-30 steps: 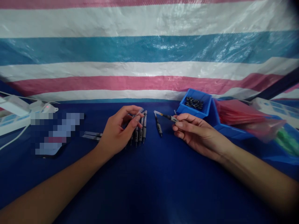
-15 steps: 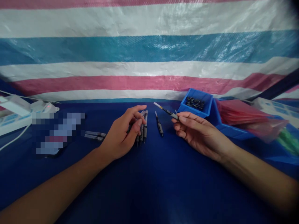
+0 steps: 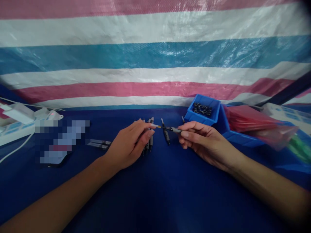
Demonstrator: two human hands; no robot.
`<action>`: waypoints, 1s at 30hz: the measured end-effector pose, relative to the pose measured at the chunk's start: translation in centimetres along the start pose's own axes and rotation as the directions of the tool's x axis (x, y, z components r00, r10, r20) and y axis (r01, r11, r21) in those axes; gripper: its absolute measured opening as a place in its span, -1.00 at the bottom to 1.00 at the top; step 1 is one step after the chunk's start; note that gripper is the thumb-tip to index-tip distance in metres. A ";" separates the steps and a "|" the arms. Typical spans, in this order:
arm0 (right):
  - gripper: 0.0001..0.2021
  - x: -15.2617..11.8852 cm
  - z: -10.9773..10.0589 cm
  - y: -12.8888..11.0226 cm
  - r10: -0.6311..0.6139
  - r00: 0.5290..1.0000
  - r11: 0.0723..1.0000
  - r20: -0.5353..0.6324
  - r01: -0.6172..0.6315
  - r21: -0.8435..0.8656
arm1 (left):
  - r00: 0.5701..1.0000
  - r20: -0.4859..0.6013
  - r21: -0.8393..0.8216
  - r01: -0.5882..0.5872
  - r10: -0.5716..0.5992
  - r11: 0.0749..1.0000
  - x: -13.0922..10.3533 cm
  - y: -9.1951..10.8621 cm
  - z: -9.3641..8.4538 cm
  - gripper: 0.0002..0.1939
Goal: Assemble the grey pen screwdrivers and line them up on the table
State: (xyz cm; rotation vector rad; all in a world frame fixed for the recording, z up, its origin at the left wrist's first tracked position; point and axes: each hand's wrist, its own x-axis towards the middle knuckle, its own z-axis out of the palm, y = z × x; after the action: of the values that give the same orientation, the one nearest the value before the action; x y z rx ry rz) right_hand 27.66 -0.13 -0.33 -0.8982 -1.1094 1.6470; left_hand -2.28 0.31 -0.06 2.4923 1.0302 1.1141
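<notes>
Between my two hands a pen (image 3: 167, 128) lies nearly level above the table, its grey grip to the right and its clear, thin end to the left. My right hand (image 3: 204, 139) pinches the grey end. The fingertips of my left hand (image 3: 132, 140) are closed on the clear tip. Beneath and behind my left hand lies a row of several similar pens (image 3: 151, 142), partly hidden by the fingers. Another pen (image 3: 166, 133) rests on the table behind the held one. The thin tip of one more (image 3: 183, 119) shows behind my right hand.
A blue bin (image 3: 202, 110) of small black parts stands at the back right. Beside it, a larger blue bin (image 3: 243, 137) holds red plastic packets (image 3: 252, 119). Clear tubes (image 3: 99, 143) and a blurred-out phone (image 3: 64, 142) lie left, near a white power strip (image 3: 21, 127).
The held pen has turned from slanting to nearly level. My left hand has closed its fingers on the pen's clear tip. The camera view has tilted slightly upward.
</notes>
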 end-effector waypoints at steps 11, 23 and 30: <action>-0.82 -0.1 0.0 0.3 -0.060 0.998 0.997 0.036 0.061 -0.035 | 0.995 0.061 -0.006 -0.081 0.081 0.997 -0.3 -0.1 0.2 -0.73; -0.80 -0.1 0.0 0.4 -0.081 0.996 0.996 -0.025 0.080 -0.051 | 0.996 0.038 0.086 -0.078 0.075 0.993 -0.4 -0.6 0.5 -0.64; -0.78 0.0 0.0 0.4 -0.074 0.997 0.996 -0.034 0.072 -0.060 | 0.998 0.033 0.054 -0.051 0.049 0.997 -0.4 -0.7 0.5 -0.65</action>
State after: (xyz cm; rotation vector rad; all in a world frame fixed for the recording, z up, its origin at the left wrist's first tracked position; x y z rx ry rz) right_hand 27.57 -0.20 -0.77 -0.9108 -1.1573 1.5401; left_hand -2.44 0.58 -0.90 2.5835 1.0080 1.0714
